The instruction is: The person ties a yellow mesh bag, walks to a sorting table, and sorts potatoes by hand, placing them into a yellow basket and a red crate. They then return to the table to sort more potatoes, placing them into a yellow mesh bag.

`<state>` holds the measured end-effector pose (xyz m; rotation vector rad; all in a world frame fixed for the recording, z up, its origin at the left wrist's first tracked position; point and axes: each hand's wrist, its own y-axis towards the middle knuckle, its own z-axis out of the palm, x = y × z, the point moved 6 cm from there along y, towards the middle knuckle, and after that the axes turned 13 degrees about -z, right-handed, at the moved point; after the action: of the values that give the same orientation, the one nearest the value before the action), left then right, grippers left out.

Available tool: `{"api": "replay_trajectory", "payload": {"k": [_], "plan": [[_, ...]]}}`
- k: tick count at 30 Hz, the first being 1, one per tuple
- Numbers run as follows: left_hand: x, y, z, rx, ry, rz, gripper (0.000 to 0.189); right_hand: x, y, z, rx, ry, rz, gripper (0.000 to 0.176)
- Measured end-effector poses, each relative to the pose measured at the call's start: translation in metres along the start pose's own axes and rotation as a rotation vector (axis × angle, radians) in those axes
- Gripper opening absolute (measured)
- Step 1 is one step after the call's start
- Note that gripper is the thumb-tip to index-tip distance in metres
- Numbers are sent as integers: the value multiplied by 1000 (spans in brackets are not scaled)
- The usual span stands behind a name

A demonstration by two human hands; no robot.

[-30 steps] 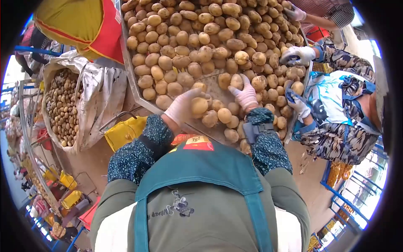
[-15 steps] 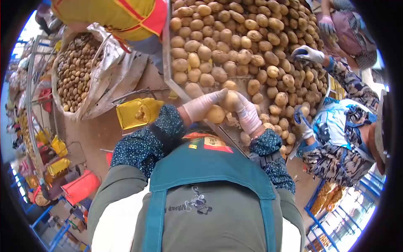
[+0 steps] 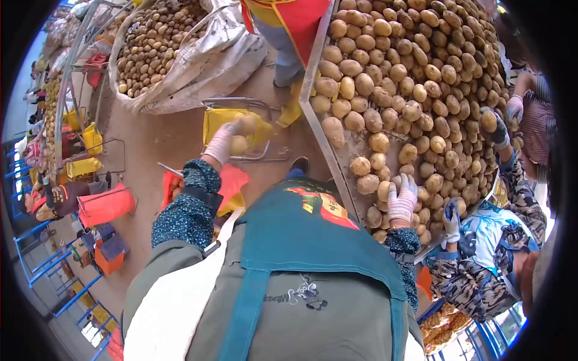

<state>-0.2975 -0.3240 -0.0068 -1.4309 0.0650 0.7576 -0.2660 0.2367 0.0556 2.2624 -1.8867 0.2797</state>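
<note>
My left hand point(image 3: 221, 143), in a pale glove, reaches out over a yellow bag point(image 3: 256, 129) hung on a metal stand. Two potatoes point(image 3: 239, 145) are at its fingers, the upper one blurred. My right hand point(image 3: 403, 203), gloved too, lies over the near end of the potato pile, fingers stretched and apart. Beside its thumb sits a potato point(image 3: 383, 191), and more touch or surround the fingers. The potatoes lie on a sorting table with a metal rim point(image 3: 328, 147).
A large white sack of small potatoes point(image 3: 150, 51) stands at the upper left. Red bags point(image 3: 232, 183) hang near my left forearm. At right, a co-worker's gloved hands point(image 3: 451, 221) handle potatoes. A person in a yellow and red apron point(image 3: 295, 24) stands beyond the table corner.
My hands have parted from over the table edge. The left swung left to the yellow bag with potatoes; the right moved right onto the pile. The view has turned left.
</note>
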Motion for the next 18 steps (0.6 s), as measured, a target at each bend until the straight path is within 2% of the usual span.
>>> {"api": "replay_trajectory", "payload": {"k": [2, 3, 4, 6, 8, 10, 11, 14, 15, 16, 18], "plan": [[6, 25, -46, -180, -13, -39, 46, -3, -13, 0, 4, 90, 68, 43], [-4, 3, -38, -327, 74, -134, 53, 2, -13, -2, -21, 89, 54, 42], [3, 28, -62, -386, 115, -108, 62, 8, -9, -4, -68, 68, 29, 43], [-3, 71, -84, -642, 737, 23, 65, 20, 10, -4, -150, 130, -34, 44], [-30, 34, -6, -764, 1023, 446, 65, 41, 41, 0, -163, 109, -118, 47], [-44, 20, 64, -569, 949, 692, 58, 68, 83, 3, -117, 172, -221, 53], [-44, 24, 95, -464, 888, 727, 54, 79, 102, 9, -104, 144, -271, 56], [-43, -7, 199, -276, 1121, 1063, 45, 106, 144, 30, -116, 24, -434, 61], [-39, -10, 226, -209, 1164, 1207, 41, 104, 151, 49, -29, -30, -446, 67], [-39, -20, 250, -133, 1251, 1259, 40, 103, 149, 54, -46, -32, -443, 67], [-39, -18, 284, -163, 1357, 1450, 47, 98, 137, 73, 97, -87, -456, 72]]}}
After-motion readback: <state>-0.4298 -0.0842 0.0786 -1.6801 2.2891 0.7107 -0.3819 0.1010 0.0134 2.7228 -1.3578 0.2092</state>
